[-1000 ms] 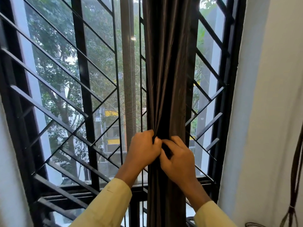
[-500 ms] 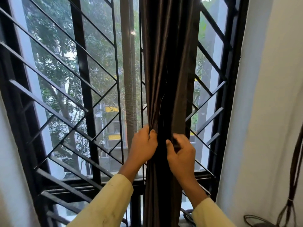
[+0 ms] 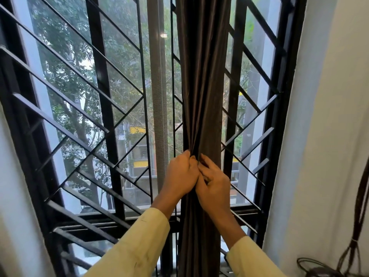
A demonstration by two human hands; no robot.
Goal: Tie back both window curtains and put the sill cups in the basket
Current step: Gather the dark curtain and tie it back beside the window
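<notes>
While the curtain (image 3: 201, 76) is hanging bunched at the middle of the window (image 3: 103, 108), my left hand (image 3: 180, 176) and right hand (image 3: 214, 186) are squeezing its folds; I am thinking a tight, even bunch is making tying easy.

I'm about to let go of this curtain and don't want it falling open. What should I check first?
1. Curtain gathered into one narrow bunch: ok.
2. Left hand grips the bunch: ok.
3. Right hand pinches the fabric beside it: ok.
4. Tie or knot fastened round the bunch: cannot tell, the hands cover that spot.
5. Second curtain tied back: cannot tell, not in view.
6. Sill cups and basket located: cannot tell, none in view.
</notes>
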